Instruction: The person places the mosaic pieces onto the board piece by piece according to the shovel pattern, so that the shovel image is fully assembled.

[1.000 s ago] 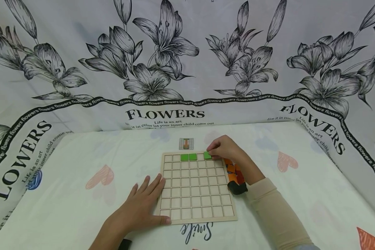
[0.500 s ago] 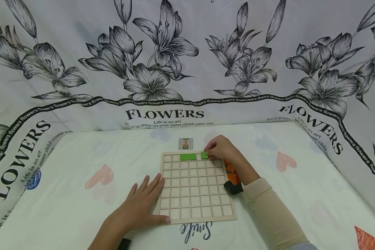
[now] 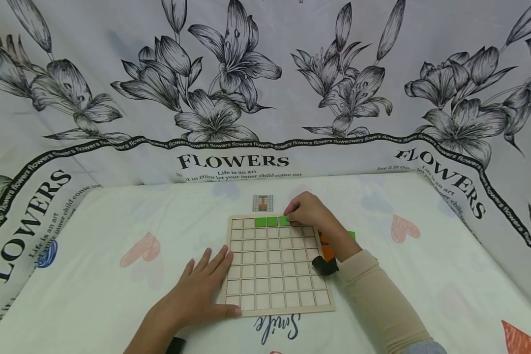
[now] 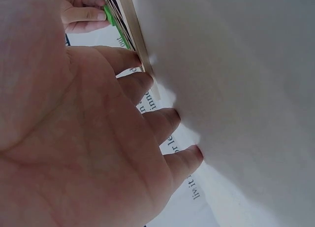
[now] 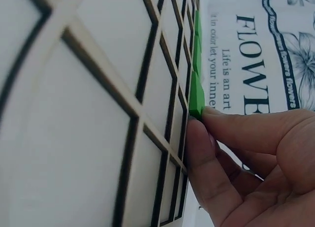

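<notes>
Head view, middle of the frame: a pale, wood-like board (image 3: 276,270) lies flat, its thin raised strips dividing it into square cells. Two flat, glossy green tiles (image 3: 266,222) sit side by side in its top row. Just to their right, at the top edge, the right hand (image 3: 309,211) pinches a third green square (image 3: 284,221) between thumb and finger; the right wrist view shows its thick, smooth edge at the fingertips. Whether it is fully seated in its cell cannot be told. At centre left, the left hand (image 3: 205,285) lies relaxed and grasps nothing, fingers spread against the board's left side, thumb at the lower-left corner. Right of the board, partly behind the forearm, are orange pieces (image 3: 327,251), a green piece (image 3: 351,235) and a curved black object (image 3: 325,266). The right forearm wears a beige sleeve (image 3: 380,300).

Above the board is a small gridded card (image 3: 263,203) with an orange-brown shape. White cloth (image 3: 88,295) with printed hearts carries script resembling "Smile" below the board. Across the backdrop (image 3: 287,108), line-drawn lilies stand over a dark band repeating "flowers"; beneath it read "FLOWERS" and "Life is an art".
</notes>
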A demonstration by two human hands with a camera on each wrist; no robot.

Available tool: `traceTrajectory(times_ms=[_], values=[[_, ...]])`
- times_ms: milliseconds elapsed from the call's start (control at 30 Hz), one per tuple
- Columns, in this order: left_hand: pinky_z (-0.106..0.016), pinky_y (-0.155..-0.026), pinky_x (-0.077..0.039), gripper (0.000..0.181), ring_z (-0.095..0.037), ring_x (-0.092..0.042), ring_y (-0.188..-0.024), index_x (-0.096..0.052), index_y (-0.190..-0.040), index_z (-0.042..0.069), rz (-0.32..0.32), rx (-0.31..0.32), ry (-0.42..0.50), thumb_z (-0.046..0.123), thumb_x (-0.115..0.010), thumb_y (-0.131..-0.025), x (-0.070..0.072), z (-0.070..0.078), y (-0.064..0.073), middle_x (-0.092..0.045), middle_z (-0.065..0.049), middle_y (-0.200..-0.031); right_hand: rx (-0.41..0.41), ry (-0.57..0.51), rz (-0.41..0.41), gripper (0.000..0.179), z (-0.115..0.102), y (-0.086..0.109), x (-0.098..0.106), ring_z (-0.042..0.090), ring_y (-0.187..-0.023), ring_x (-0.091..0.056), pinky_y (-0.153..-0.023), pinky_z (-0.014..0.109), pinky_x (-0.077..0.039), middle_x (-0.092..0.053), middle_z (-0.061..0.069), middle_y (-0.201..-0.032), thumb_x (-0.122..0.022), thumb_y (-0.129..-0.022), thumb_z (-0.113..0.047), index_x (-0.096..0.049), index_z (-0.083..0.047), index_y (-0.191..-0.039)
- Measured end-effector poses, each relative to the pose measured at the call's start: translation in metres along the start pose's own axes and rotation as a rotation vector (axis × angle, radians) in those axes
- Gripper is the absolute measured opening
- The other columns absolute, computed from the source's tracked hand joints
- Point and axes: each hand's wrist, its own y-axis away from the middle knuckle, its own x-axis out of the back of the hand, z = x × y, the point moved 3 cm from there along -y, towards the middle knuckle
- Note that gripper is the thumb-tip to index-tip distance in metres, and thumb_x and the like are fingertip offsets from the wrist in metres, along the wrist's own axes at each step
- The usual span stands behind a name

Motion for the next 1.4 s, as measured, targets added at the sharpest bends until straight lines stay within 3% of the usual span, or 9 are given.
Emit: traceTrajectory(times_ms=[367, 567, 633, 867, 1100, 1400], values=[[-0.069, -0.112, -0.015, 0.115, -0.042, -0.014, -0.149, -0.029, -0.159, 0.008, 0.008, -0.008, -0.004, 0.077, -0.068, -0.074, 0.001, -0.001, 0.002, -0.02, -0.007, -0.165, 0.053, 0.048, 0.041, 0.005, -0.003, 0.0, -0.005, 0.016, -0.066, -0.069, -0.065, 0.031, -0.056, -0.071, 0.002, -0.077, -0.075, -0.087, -0.005, -0.077, -0.005, -0.082], [-0.07, -0.112, -0.014, 0.117, -0.042, -0.014, -0.149, -0.029, -0.159, 0.009, 0.003, -0.005, -0.008, 0.079, -0.066, -0.073, 0.001, -0.001, 0.002, -0.019, -0.006, -0.166, 0.096, 0.131, 0.076, 0.004, -0.005, 0.004, -0.007, 0.017, -0.079, -0.064, -0.073, 0.035, -0.054, -0.071, -0.001, -0.078, -0.076, -0.086, -0.008, -0.078, -0.008, -0.083], [-0.07, -0.112, -0.014, 0.117, -0.043, -0.014, -0.149, -0.029, -0.159, 0.009, 0.003, -0.005, -0.011, 0.08, -0.065, -0.073, 0.0, -0.001, 0.002, -0.019, -0.007, -0.166, 0.12, 0.151, 0.073, 0.003, -0.005, 0.008, -0.008, 0.018, -0.083, -0.063, -0.077, 0.037, -0.053, -0.071, -0.001, -0.082, -0.077, -0.086, -0.009, -0.079, -0.007, -0.088], [-0.069, -0.112, -0.015, 0.116, -0.043, -0.014, -0.149, -0.029, -0.159, 0.008, 0.009, -0.008, -0.008, 0.078, -0.066, -0.074, 0.0, -0.001, 0.002, -0.02, -0.007, -0.165, 0.181, 0.102, 0.004, 0.033, 0.0, 0.029, -0.006, 0.02, -0.096, -0.063, -0.086, 0.038, -0.053, -0.069, 0.005, -0.103, -0.076, -0.087, -0.007, -0.071, 0.0, -0.118], [-0.069, -0.112, -0.014, 0.117, -0.042, -0.013, -0.15, -0.029, -0.159, 0.009, 0.006, -0.001, -0.001, 0.08, -0.065, -0.073, -0.002, -0.002, 0.001, -0.02, -0.006, -0.166, 0.189, 0.094, 0.009, 0.035, 0.012, 0.054, 0.014, 0.025, -0.104, -0.065, -0.082, 0.039, -0.057, -0.068, 0.009, -0.115, -0.073, -0.09, -0.009, -0.068, -0.004, -0.125], [-0.069, -0.112, -0.015, 0.115, -0.042, -0.014, -0.149, -0.029, -0.159, 0.008, 0.016, -0.016, -0.008, 0.077, -0.067, -0.075, 0.0, 0.0, 0.0, -0.021, -0.007, -0.165, 0.152, 0.148, 0.103, 0.029, 0.058, 0.089, 0.053, 0.029, -0.1, -0.066, -0.083, 0.043, -0.057, -0.069, 0.01, -0.11, -0.068, -0.093, -0.007, -0.069, -0.001, -0.121]])
